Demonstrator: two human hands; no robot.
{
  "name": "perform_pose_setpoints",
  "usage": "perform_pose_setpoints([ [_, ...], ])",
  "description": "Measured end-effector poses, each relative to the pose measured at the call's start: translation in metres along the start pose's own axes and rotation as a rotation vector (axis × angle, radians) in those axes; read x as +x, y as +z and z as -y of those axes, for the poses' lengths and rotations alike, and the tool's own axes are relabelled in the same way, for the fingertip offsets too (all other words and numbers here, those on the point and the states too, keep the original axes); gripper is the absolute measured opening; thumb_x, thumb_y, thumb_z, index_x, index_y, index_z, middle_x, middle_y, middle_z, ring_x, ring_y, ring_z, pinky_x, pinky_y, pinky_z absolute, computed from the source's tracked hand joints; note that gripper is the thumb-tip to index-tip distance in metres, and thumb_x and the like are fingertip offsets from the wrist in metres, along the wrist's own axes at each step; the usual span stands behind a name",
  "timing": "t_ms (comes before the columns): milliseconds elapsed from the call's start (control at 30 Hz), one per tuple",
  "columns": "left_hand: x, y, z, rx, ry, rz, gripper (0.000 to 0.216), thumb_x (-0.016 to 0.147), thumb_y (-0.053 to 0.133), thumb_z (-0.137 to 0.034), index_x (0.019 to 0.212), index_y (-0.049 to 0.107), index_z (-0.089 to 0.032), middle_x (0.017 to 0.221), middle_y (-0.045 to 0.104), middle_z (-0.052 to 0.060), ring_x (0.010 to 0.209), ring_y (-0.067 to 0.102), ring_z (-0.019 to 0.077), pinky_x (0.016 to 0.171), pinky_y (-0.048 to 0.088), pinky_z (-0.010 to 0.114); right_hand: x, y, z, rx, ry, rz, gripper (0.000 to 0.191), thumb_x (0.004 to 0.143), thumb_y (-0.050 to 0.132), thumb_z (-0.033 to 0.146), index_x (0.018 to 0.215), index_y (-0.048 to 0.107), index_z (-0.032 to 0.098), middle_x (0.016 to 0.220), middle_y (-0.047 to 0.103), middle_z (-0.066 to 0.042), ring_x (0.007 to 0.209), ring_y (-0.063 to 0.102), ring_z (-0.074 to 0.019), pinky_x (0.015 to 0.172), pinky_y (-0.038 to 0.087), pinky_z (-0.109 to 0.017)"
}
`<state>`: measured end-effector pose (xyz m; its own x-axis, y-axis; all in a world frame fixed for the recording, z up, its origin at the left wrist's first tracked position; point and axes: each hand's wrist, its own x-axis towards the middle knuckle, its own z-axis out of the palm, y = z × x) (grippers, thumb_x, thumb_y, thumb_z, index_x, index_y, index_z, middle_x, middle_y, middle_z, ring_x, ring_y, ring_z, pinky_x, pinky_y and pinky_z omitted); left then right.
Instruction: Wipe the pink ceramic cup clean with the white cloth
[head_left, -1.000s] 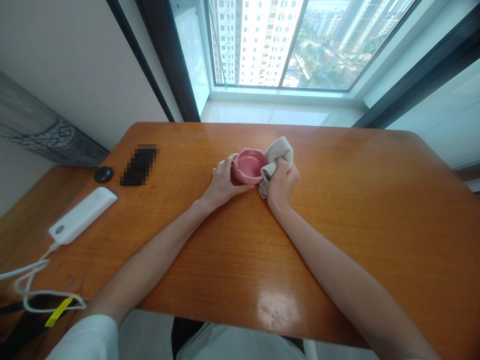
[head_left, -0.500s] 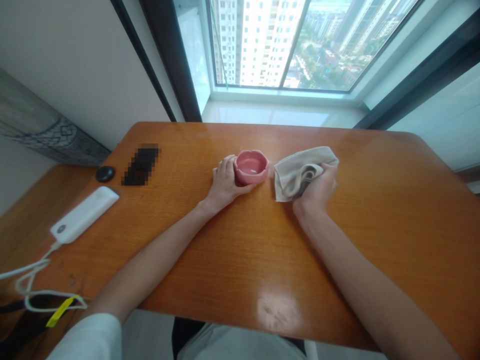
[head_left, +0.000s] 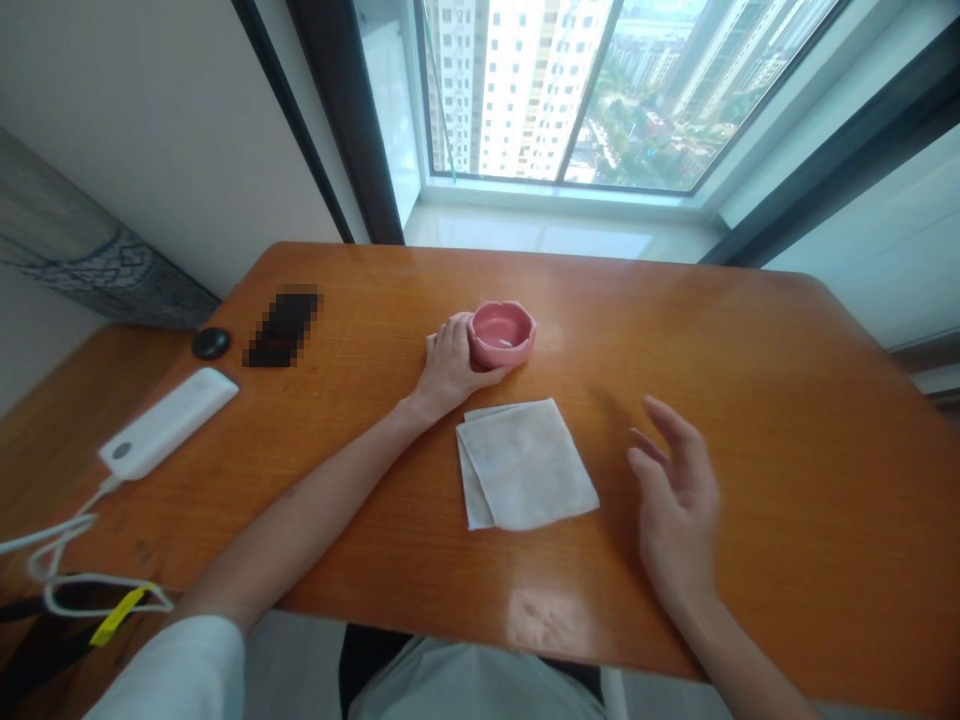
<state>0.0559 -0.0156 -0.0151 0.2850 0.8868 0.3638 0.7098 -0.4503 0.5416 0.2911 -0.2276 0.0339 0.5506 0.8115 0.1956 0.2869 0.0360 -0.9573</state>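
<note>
A small pink bowl (head_left: 504, 350) with a faceted, wavy rim stands upright on the wooden table. Fingers and thumb of my left hand (head_left: 451, 362) wrap round its left and near sides. Nearer to me, a pale grey cloth (head_left: 529, 468) lies folded flat on the tabletop, apart from the bowl. My right hand (head_left: 679, 500) hovers to the right of the cloth with nothing in it, fingers curved and apart from the thumb.
To the left, a white power strip (head_left: 169, 425) with a looped cable (head_left: 67, 545) lies along the table (head_left: 810, 480). Beyond it are a round black object (head_left: 211, 343) and a blurred-out dark item (head_left: 283, 328). A window (head_left: 562, 100) is past the far edge.
My right hand has let go of the cloth, which now lies folded flat closer to me, and has moved right and nearer. My left hand and the bowl have stayed in place.
</note>
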Motion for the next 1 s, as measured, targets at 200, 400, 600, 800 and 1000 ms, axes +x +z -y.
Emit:
perform_pose_setpoints([
  [200,0.000,0.002,0.002,-0.002,0.003,-0.021,0.098,0.081,0.103,-0.050,0.157,0.047,-0.023,0.164,0.063,0.019,0.154,0.062,0.0397,0.129,0.044,0.053,0.007,0.009,0.017,-0.391,-0.768,0.738,0.044,0.112,0.053,0.012,0.149,0.073,0.027,0.148,0.082,-0.009,0.141,0.074,-0.0270,0.118,0.061,-0.048],
  [400,0.000,0.004,0.003,0.001,0.001,-0.020,0.095,0.082,0.100,-0.052,0.156,0.049,-0.023,0.162,0.064,0.019,0.154,0.062,0.0397,0.129,0.044,0.054,0.037,0.072,0.039,-0.728,-0.831,1.025,0.049,0.113,0.055,0.014,0.159,0.068,0.018,0.159,0.076,-0.015,0.147,0.068,-0.0366,0.123,0.053,-0.059],
  [600,0.001,0.001,0.000,-0.014,-0.012,-0.001,0.094,0.082,0.099,-0.054,0.155,0.050,-0.021,0.159,0.065,0.020,0.153,0.062,0.0402,0.127,0.046,0.053,0.051,0.091,0.051,-0.800,-0.583,1.081,0.019,0.112,0.065,0.022,0.124,0.080,0.021,0.133,0.081,-0.013,0.126,0.074,-0.0331,0.110,0.056,-0.051],
  [800,0.001,0.000,0.001,-0.031,-0.006,0.007,0.096,0.082,0.099,-0.060,0.155,0.049,-0.023,0.159,0.065,0.019,0.151,0.063,0.0410,0.124,0.047,0.055,0.063,0.085,0.053,-0.574,-0.403,1.049,0.006,0.109,0.068,0.021,0.114,0.071,0.023,0.115,0.083,-0.007,0.105,0.078,-0.0258,0.098,0.058,-0.041],
  [1000,0.000,0.000,-0.002,-0.019,-0.008,0.004,0.099,0.082,0.100,-0.065,0.155,0.048,-0.022,0.159,0.065,0.020,0.153,0.062,0.0406,0.123,0.047,0.054,0.059,0.071,0.029,-0.513,-0.673,0.788,0.024,0.113,0.056,0.019,0.128,0.075,0.021,0.137,0.084,-0.014,0.132,0.077,-0.0315,0.119,0.060,-0.054],
])
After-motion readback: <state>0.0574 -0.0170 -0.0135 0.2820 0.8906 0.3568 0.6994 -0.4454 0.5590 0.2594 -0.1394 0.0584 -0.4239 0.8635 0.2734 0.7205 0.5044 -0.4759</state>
